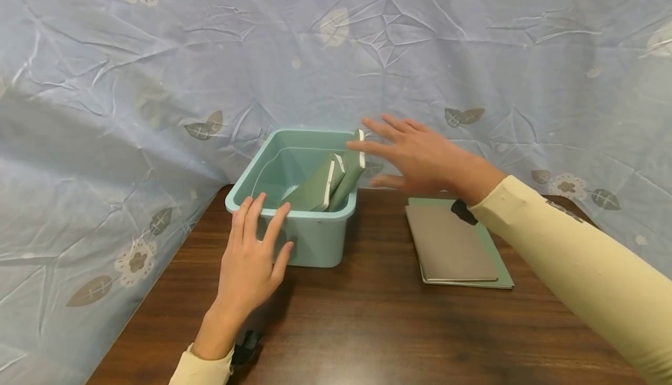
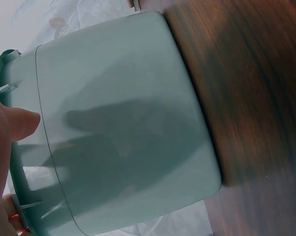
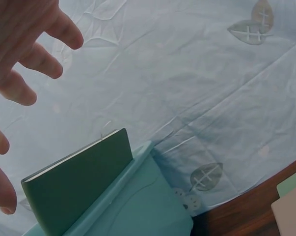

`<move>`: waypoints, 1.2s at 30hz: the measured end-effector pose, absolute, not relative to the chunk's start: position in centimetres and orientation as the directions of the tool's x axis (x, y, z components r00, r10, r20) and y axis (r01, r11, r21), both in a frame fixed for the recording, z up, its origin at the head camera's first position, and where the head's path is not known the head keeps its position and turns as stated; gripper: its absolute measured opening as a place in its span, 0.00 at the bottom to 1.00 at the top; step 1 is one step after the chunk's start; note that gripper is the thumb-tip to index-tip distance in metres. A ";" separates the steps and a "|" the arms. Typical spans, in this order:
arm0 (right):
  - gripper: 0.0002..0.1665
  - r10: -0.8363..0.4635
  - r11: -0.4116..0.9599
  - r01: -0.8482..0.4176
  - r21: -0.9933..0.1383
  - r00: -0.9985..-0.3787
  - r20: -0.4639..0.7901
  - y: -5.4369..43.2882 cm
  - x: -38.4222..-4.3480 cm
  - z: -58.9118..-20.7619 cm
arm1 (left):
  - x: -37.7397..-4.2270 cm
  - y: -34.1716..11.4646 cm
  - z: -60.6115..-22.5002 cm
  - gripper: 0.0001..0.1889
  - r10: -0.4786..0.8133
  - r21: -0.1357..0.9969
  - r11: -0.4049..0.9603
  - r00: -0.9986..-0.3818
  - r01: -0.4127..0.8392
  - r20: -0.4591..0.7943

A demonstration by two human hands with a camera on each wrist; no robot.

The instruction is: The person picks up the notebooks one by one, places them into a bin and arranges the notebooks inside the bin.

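A light blue-green plastic bin (image 1: 315,242) stands on the table, with several green notebooks (image 1: 315,189) leaning against its right side. One green notebook (image 3: 84,179) sticks up above the right rim. My left hand (image 1: 249,265) is at the front rim, fingers straight and reaching over it, thumb along the outer front wall (image 2: 123,123). Just right of the upright notebook, my right hand (image 1: 420,154) hovers with fingers spread. Its fingertips overlap that notebook's top edge in the head view, while the right wrist view shows nothing in the hand.
On the right of the dark wooden table (image 1: 388,321) lies a taupe notebook (image 1: 454,248) on top of a green one (image 1: 496,256). A pale blue patterned cloth (image 1: 294,64) hangs behind the table and down its left side.
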State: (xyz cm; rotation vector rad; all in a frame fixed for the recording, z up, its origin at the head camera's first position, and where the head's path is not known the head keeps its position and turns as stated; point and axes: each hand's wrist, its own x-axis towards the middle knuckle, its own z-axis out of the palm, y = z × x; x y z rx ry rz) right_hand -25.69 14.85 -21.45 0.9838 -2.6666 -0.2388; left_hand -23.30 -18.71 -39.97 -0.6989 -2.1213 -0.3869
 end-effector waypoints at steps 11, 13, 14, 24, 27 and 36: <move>0.48 -0.601 0.798 -0.570 0.194 -0.770 0.211 16.1 -25.4 -21.9 | -23.1 -18.7 -39.9 0.39 0.344 0.025 0.801 -0.495 0.598 0.798; 0.48 -0.597 0.802 -0.566 0.192 -0.771 0.222 16.4 -25.4 -22.0 | -23.1 -18.6 -39.8 0.39 0.344 0.024 0.802 -0.494 0.597 0.799; 0.49 -0.596 0.803 -0.565 0.190 -0.770 0.227 16.5 -25.4 -22.0 | -23.1 -18.6 -39.8 0.39 0.343 0.024 0.802 -0.492 0.597 0.800; 0.49 -0.570 0.822 -0.545 0.167 -0.792 0.218 17.6 -25.4 -22.1 | -23.1 -18.7 -39.9 0.39 0.345 0.026 0.797 -0.491 0.603 0.800; 0.49 -0.562 0.827 -0.541 0.154 -0.798 0.217 18.0 -25.4 -22.3 | -23.1 -18.7 -39.9 0.39 0.346 0.035 0.802 -0.512 0.597 0.786; 0.48 -0.511 0.859 -0.493 0.137 -0.841 0.177 19.3 -25.2 -22.7 | -23.2 -18.6 -39.8 0.40 0.344 0.018 0.792 -0.469 0.611 0.814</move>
